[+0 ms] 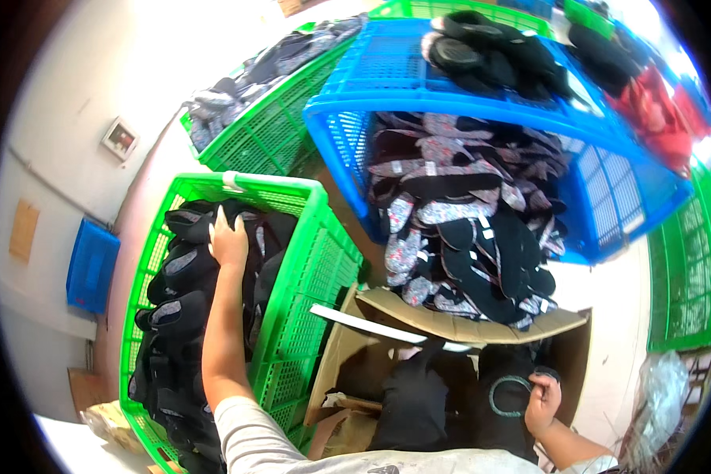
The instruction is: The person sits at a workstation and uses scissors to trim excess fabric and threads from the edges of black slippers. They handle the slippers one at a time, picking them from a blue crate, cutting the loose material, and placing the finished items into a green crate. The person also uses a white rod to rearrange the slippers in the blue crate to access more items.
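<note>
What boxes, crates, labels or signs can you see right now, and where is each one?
Green crate: left, slotted plastic; left hand on dark shoe parts inside.
Blue crate: top centre, tipped, spilling dark and flowered shoe parts.
Cardboard box: bottom centre, brown, open; right hand at dark pieces inside.
Wall sign: upper left, small white frame.

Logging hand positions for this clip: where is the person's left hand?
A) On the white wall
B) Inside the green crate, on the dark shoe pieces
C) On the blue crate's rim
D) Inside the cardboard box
B: the left hand rests on the dark shoe pieces piled inside the green crate.
</note>
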The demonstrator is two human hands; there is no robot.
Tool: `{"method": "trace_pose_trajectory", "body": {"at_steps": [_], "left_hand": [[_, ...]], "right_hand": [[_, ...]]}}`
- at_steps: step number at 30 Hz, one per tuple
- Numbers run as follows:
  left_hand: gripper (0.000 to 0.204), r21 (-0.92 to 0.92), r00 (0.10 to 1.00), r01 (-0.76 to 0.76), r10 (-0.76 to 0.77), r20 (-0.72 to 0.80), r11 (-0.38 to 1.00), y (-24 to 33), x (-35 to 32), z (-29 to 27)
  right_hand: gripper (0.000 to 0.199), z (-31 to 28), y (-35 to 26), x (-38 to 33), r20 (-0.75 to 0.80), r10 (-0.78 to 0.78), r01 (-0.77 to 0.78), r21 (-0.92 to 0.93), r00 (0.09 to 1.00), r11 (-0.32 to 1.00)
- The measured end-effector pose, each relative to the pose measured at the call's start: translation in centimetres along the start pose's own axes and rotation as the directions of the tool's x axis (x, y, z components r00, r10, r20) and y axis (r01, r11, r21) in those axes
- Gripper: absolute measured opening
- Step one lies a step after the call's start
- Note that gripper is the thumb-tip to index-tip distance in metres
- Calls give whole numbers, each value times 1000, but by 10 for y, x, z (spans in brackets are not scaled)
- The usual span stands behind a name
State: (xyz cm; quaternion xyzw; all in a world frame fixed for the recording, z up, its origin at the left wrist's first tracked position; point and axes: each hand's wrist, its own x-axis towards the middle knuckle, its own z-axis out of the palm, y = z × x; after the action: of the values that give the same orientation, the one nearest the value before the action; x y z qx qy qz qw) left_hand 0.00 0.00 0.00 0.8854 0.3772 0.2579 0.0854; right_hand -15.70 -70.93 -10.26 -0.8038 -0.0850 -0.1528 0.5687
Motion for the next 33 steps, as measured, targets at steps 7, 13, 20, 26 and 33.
{"method": "trace_pose_trajectory", "body": {"at_steps": [7,13,20,26,33], "left_hand": [[51,-128,476,-873,879,-21,470,196,-138,-13],[90,-163,571,-750,752,331,641,251,-212,73],[87,-222,754,-568,609,245,792,325,-155,155],[46,-126,827,-450,466,313,884,319,-184,174],[45,-452,769,-582,639,-34,676,273,-235,66]], "right_hand": [[27,-14,-18,7,55,13,-6,-126,998,992],[28,-25,-28,12,54,-45,49,-85,998,995],[27,-32,-25,14,8,-60,60,-57,998,997],[24,-33,-22,7,1,-17,17,-53,1000,998],[22,-35,-31,5,-14,-62,60,-118,998,991]]}}
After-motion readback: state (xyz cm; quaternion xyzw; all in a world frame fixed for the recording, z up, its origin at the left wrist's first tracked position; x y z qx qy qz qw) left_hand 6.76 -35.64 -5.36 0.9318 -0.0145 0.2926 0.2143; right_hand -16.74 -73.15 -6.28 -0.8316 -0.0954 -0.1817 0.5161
